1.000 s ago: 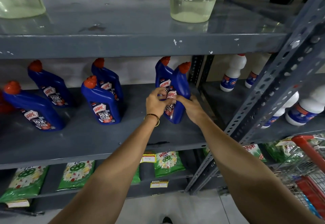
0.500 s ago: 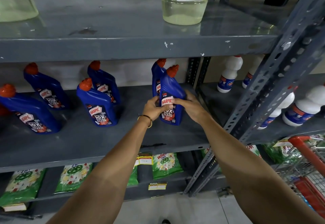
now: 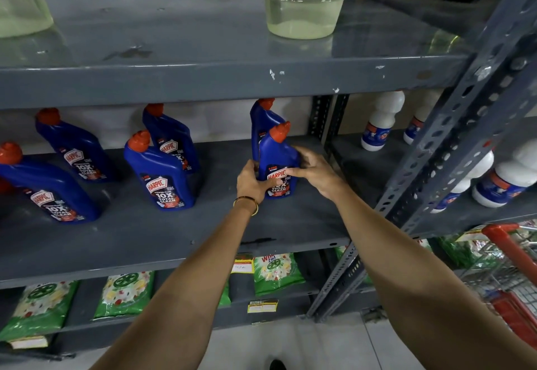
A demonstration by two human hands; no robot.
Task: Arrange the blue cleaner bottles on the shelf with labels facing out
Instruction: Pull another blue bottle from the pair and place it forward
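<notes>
Several blue cleaner bottles with red caps stand on the grey middle shelf (image 3: 174, 242). At the right end, one blue bottle (image 3: 277, 160) stands upright with its label facing out. My left hand (image 3: 251, 185) grips its lower left side. My right hand (image 3: 316, 172) holds its right side, thumb lying across the label. A second bottle (image 3: 263, 124) stands right behind it, turned sideways. Two bottles (image 3: 161, 178) (image 3: 171, 137) stand mid-shelf and two more (image 3: 72, 149) (image 3: 43, 189) at the left, all with labels outward.
Clear bottles of pale liquid (image 3: 302, 6) sit on the upper shelf. White bottles (image 3: 380, 125) (image 3: 505, 178) fill the right bay past a slotted steel upright (image 3: 465, 125). Green packets (image 3: 276, 271) lie on the lower shelf. A red trolley (image 3: 508, 247) stands at the right.
The bottle in my hands was tilted and raised; it now stands upright on the shelf before the rear bottle, label turned out. Both hands stayed on it.
</notes>
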